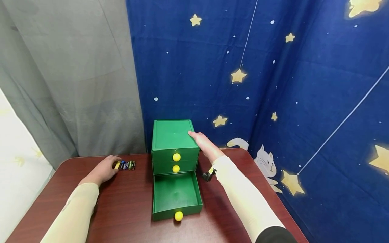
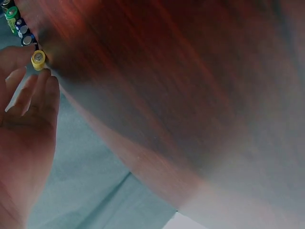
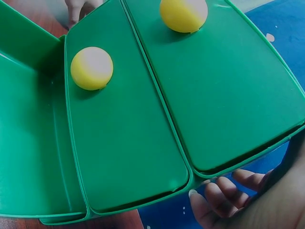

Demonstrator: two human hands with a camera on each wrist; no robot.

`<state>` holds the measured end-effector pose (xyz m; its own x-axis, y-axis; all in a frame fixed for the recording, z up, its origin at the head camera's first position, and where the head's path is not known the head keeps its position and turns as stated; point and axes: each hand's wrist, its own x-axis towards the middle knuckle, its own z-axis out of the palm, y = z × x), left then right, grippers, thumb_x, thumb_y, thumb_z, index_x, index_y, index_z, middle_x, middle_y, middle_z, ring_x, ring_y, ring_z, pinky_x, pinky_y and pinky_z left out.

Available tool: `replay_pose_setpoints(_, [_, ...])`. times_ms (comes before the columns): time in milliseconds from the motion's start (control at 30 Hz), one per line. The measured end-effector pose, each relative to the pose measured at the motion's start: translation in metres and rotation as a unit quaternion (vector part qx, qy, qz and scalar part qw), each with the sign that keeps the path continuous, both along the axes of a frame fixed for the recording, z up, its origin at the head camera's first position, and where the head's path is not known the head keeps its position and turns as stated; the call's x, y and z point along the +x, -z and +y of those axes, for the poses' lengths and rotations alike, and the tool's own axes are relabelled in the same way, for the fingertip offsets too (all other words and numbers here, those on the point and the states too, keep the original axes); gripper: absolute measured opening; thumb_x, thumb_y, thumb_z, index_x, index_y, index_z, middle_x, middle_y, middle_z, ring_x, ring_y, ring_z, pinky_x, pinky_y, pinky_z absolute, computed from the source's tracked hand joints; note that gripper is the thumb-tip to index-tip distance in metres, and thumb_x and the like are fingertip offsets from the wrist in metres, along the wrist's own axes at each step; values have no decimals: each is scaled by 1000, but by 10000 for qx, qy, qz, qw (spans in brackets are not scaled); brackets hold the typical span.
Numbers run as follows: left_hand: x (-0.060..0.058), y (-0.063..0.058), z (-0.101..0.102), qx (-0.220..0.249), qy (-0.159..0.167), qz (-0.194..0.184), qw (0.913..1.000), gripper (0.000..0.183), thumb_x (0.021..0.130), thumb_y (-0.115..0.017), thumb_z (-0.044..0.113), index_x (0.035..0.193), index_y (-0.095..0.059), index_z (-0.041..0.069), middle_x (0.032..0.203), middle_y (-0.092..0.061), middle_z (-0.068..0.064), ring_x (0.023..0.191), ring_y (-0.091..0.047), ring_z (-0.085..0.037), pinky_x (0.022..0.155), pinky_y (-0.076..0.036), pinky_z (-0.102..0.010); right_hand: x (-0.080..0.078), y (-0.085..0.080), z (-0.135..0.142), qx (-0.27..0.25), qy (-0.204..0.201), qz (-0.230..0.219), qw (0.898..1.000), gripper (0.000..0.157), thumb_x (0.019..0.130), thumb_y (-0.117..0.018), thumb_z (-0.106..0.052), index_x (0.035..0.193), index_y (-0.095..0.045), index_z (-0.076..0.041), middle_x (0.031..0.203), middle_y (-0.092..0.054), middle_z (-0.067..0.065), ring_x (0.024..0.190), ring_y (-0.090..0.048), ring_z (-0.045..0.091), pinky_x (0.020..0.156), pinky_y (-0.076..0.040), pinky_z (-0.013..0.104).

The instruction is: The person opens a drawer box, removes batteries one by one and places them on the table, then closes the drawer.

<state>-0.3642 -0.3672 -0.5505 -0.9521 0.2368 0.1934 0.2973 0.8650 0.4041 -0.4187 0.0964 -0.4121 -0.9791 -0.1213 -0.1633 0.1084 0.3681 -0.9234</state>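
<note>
My left hand [image 1: 104,169] is at the left end of a short row of batteries [image 1: 130,165] on the table. Its thumb and fingertips pinch the yellow battery [image 2: 38,59] from two sides. A green drawer cabinet [image 1: 174,135] with round yellow knobs stands in the middle. Its bottom drawer [image 1: 176,192] is pulled out, with nothing inside; the upper two drawers [image 3: 124,129] are closed. My right hand [image 1: 206,145] rests against the cabinet's right side, thumb at the top edge. In the right wrist view, its fingertips [image 3: 202,210] meet the side wall.
Both things stand on a dark red wooden table [image 1: 127,209] with rounded back corners. A grey curtain [image 1: 91,84] and a blue star-patterned curtain [image 1: 197,67] hang right behind it. The open drawer juts toward the table's front.
</note>
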Motion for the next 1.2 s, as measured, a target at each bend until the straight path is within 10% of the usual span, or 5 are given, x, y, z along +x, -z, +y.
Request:
replay_pose_setpoints(267, [16, -4, 4, 253, -454, 371, 9980, 36, 99, -73, 8, 131, -68, -10, 131, -59, -33, 118, -63, -52, 100, -50, -70, 3, 1, 1, -85, -33, 8, 10000, 75, 109, -58, -60, 157, -49, -3, 150, -57, 20, 136, -58, 36, 117, -47, 53])
replay_pose_setpoints(667, [84, -30, 69, 992, -463, 1460, 9832, 7, 103, -74, 10, 107, -71, 15, 103, -66, 2, 90, -65, -18, 80, -56, -44, 1, 1, 1, -55, -46, 27, 10000, 77, 109, -57, -59, 159, -48, -1, 152, -56, 21, 139, -56, 37, 120, -45, 52])
replay_pose_setpoints(1200, [165, -70, 178, 1810, -215, 1104, 9770, 23, 100, -74, 6, 92, -70, 27, 78, -60, 17, 71, -56, -3, 66, -49, -26, 3, 0, 2, -106, -133, 72, 9998, 79, 110, -56, -58, 161, -45, 1, 156, -53, 21, 143, -53, 37, 123, -42, 51])
